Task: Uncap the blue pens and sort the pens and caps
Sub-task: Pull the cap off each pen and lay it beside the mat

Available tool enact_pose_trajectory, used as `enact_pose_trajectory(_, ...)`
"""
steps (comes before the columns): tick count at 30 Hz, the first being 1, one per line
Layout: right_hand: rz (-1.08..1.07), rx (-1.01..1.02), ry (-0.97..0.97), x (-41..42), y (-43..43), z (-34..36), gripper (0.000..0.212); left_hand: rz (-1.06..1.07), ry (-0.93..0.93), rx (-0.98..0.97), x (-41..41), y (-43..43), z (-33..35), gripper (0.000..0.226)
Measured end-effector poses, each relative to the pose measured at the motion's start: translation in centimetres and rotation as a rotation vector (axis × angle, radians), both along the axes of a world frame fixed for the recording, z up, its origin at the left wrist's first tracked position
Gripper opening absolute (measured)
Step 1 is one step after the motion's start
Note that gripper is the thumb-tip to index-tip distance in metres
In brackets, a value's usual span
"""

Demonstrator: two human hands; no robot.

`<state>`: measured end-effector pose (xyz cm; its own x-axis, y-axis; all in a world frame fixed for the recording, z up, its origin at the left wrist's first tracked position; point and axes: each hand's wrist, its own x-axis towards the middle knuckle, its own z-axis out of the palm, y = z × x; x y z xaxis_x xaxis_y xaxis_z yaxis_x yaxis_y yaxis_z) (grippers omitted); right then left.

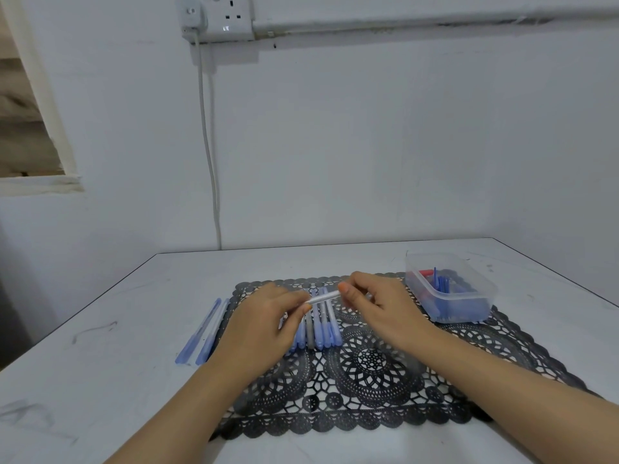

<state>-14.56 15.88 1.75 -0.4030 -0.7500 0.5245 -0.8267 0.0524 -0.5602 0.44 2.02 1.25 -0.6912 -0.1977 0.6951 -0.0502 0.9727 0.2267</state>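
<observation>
Both hands hold one pale pen [323, 297] level above a row of capped blue pens [322, 324] on the black lace mat [368, 373]. My left hand [268, 319] pinches the pen's left end. My right hand [371, 299] pinches its right end; whether a cap is under those fingers is hidden. Two uncapped pens [202, 331] lie side by side on the table left of the mat. A clear plastic tub [450, 289] at the mat's right corner holds several blue caps and something red.
The white table [100, 380] stands against a white wall. A socket with a plugged charger [214, 18] is high on the wall, and its cable [209, 145] hangs down behind the table's far edge.
</observation>
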Motion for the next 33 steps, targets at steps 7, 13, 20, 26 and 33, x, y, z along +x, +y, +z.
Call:
enact_pose_trajectory(7, 0.017, -0.023, 0.042, -0.1, 0.0, -0.1, 0.010, 0.010, -0.004, 0.012, 0.0, -0.1, -0.1, 0.045)
enact_pose_trajectory(13, 0.043, -0.043, 0.011, -0.2, -0.2, -0.5, 0.008, 0.008, 0.012, 0.009, 0.0, -0.2, -0.1, 0.044)
enact_pose_trajectory(20, 0.029, -0.054, -0.003, -0.1, -0.1, -0.2, 0.006, -0.010, 0.030, -0.020, 0.0, -0.5, -0.1, 0.041)
enact_pose_trajectory(26, -0.021, -0.044, -0.025, 0.3, -0.1, 0.1, 0.020, -0.025, 0.082, -0.054, 0.0, -0.7, 0.0, 0.035)
enact_pose_trajectory(33, -0.013, -0.070, -0.081, 1.0, -0.1, 0.4, 0.039, -0.032, 0.159, -0.199, 0.1, -1.0, 0.2, 0.030)
